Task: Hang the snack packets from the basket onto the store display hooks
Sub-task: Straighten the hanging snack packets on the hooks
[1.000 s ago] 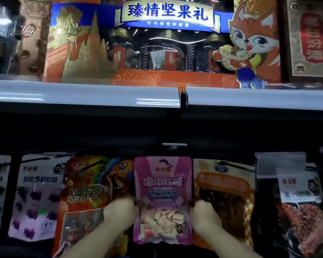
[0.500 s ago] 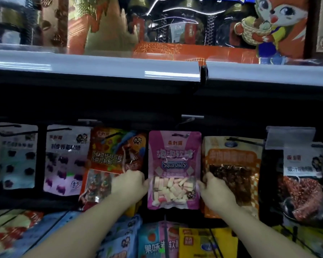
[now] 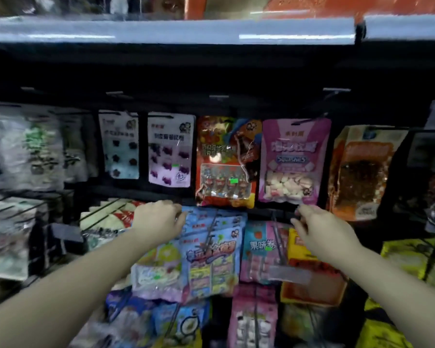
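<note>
The pink Squashies packet (image 3: 294, 159) hangs on a display hook (image 3: 304, 121) in the upper row, with no hand on it. My left hand (image 3: 158, 219) hovers below the row, over a blue packet (image 3: 211, 249), fingers loosely curled and holding nothing. My right hand (image 3: 317, 229) is just under the pink packet's bottom edge, fingers relaxed and empty. The basket is not in view.
An orange-red candy packet (image 3: 224, 159) hangs left of the pink one, a brown-orange packet (image 3: 359, 172) to its right. Purple (image 3: 170, 149) and pale blue (image 3: 119, 144) packets hang further left. Wire hooks with more packets fill the lower rows. A white shelf edge (image 3: 161, 31) runs overhead.
Both hands have let go of the pink packet and dropped below it. The view has tilted down and swung left, showing the lower rows.
</note>
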{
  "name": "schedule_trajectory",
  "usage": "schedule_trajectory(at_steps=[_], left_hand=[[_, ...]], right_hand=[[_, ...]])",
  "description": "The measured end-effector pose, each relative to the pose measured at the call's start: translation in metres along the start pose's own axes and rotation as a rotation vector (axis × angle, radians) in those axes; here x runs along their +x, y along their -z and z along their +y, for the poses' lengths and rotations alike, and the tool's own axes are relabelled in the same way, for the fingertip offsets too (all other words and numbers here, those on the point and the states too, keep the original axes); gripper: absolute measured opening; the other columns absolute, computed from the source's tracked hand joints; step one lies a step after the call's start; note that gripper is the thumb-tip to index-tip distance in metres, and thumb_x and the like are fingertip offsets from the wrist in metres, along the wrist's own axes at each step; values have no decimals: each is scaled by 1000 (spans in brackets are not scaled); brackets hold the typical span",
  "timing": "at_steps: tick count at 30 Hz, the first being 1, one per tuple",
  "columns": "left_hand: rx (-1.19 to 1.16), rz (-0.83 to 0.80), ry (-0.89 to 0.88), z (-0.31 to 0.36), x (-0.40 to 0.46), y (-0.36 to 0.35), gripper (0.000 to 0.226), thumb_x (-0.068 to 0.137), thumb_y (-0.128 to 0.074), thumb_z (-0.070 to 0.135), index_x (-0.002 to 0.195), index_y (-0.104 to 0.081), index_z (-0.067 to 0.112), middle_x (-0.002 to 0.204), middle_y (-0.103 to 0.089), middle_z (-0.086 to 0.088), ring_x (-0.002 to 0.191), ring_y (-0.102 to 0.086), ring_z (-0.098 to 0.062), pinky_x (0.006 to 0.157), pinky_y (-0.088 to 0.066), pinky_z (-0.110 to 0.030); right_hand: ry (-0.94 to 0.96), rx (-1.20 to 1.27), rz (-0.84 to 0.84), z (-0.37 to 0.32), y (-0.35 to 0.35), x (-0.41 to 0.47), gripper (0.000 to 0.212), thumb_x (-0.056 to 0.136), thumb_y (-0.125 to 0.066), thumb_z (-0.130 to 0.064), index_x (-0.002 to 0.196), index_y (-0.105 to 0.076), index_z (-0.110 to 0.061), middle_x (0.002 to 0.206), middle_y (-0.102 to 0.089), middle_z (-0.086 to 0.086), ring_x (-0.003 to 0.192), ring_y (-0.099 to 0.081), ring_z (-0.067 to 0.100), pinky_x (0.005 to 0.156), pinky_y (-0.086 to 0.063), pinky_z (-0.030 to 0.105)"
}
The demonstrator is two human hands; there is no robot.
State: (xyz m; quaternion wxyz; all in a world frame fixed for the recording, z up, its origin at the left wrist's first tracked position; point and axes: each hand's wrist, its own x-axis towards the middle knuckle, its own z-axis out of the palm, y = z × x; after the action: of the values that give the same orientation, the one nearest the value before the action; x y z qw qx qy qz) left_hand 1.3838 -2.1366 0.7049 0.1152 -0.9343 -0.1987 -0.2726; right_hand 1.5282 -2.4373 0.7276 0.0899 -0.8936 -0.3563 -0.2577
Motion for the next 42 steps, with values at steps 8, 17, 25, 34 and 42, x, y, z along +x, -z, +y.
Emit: schedule_trajectory(at_steps=[8,17,25,34,42], left_hand=[[-30,-97,4,-61,-69,-45,31,93,-48,47,80,-64,24,78,-68,3,65,-68,-22,46,-30,-23],[-137,-291,224,-116,-88,-112,33,97,-36,48,116,-54,28,117,-58,6,96,-63,-18,63,-48,-28],[-282,-227,335,-144,-44,-163,32,97,-41,47,117,-55,27,106,-60,7,94,-62,-17,63,-43,-27],[-395,-225,405,-154,-22,-176,28,95,-40,51,96,-62,33,85,-67,7,75,-62,-18,62,-51,-26],[-407,-219,402,-149,13,-188,29,98,-41,43,97,-62,23,83,-67,1,76,-62,-22,58,-46,-25]], right_hand=[[238,3,82,-97,-28,-39,18,85,-57,-34,76,-61,-19,69,-61,-3,66,-64,20,47,-47,29],[263,168,-303,-194,-127,-41,40,98,-26,-44,100,-62,-25,96,-61,-7,90,-63,13,77,-55,34],[-21,331,-405,-239,-196,30,42,100,-35,-35,139,-34,-21,120,-55,1,99,-61,20,69,-48,32],[-249,268,-387,-255,-219,63,45,99,-34,-40,130,-37,-8,70,-46,-3,53,-45,18,42,-30,26],[-250,215,-419,-254,-244,95,63,99,-41,-34,144,-17,3,112,-66,11,102,-65,29,68,-48,33]])
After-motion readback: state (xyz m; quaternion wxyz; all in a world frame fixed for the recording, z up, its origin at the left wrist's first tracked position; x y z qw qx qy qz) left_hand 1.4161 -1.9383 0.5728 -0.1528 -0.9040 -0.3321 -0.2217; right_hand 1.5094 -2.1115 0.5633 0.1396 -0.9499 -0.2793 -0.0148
